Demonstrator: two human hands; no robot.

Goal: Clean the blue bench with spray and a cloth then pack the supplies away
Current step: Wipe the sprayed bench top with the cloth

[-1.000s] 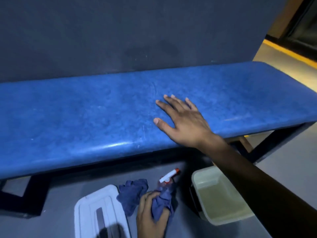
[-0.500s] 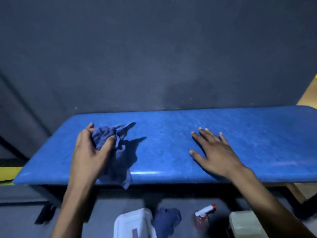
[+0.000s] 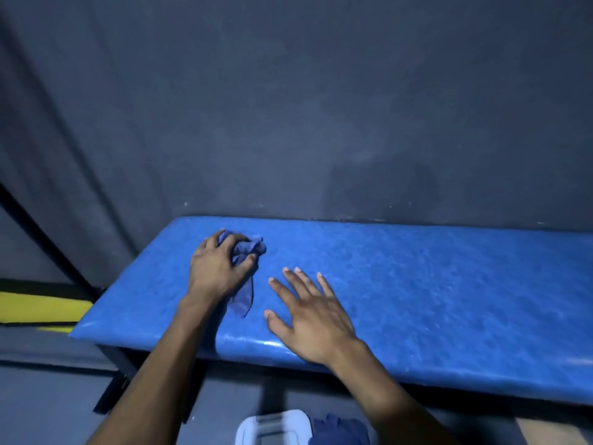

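Note:
The blue bench (image 3: 433,290) runs across the middle of the view against a dark wall. My left hand (image 3: 218,268) presses a crumpled blue cloth (image 3: 248,248) onto the bench top near its left end, fingers closed over it, with a corner of the cloth trailing toward the front edge. My right hand (image 3: 311,313) lies flat on the bench just right of the cloth, fingers spread, holding nothing. The spray bottle is out of view.
On the grey floor below the bench front lie a white lid (image 3: 276,427) and a second blue cloth (image 3: 340,430), both cut by the frame's lower edge. A yellow floor stripe (image 3: 41,308) shows at the left. The bench's dark leg (image 3: 112,390) stands at its left end.
My left hand carried the blue cloth from the floor up onto the bench and moved it farther back on the top. The view shifted left; spray bottle and tub dropped out of sight.

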